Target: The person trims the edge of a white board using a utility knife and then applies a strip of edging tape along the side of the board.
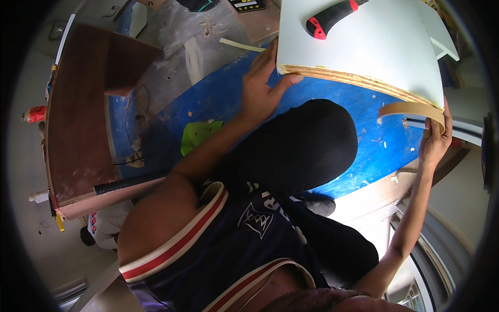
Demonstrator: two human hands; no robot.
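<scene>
A white-faced plywood board (pixel 364 47) stands before me, its layered raw edge (pixel 348 78) toward me. My left hand (pixel 260 86) holds its near left corner, fingers along the side and thumb against the raw edge. By the near right corner, my right hand (pixel 436 140) is closed on a thin tan strip of edge banding (pixel 410 108). The strip curls back to the left below the board edge, its free end hanging apart from it. A black and red utility knife (pixel 330 22) lies on the white face.
Blue sheeting (pixel 364 135) with scattered chips covers the floor. A bright green cloth (pixel 200 136) lies left of my knee. A brown wooden panel piece (pixel 78 119) stands at the left, a red-labelled bottle (pixel 35 114) beyond it. A pale offcut strip (pixel 241 46) lies near the board. Another person (pixel 106 226) is lower left.
</scene>
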